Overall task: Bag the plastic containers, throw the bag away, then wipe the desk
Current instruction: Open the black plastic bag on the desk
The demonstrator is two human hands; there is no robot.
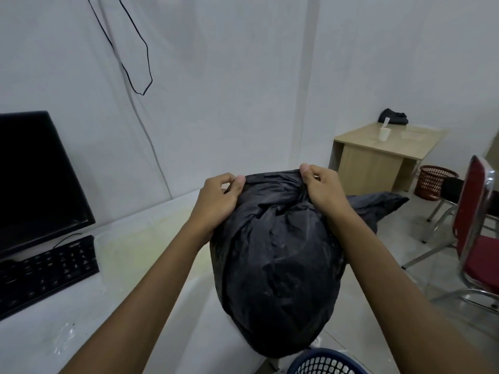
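Black plastic is bunching between two sets of fingers as a person is gripping the top of a full garbage bag above the edge of a white desk. The left hand is pinching the bag's rim between thumb and curled fingers, and the right hand is doing the same just across from it, thumb on top, with a loose tail of plastic trailing beyond the right knuckles. Both forearms are reaching forward and slightly inward, wrists raised, so the bag's bulk is hanging below the fingers; the grip appears meant to gather the mouth shut for tying or carrying. The plastic containers themselves are not showing and are presumably inside. Directly below the bag, a blue mesh wastebasket is sitting at the frame's bottom edge, a likely place for the drop. Left of the left hand, a black keyboard and a dark monitor are resting on the desk, which is awaiting its wipe.
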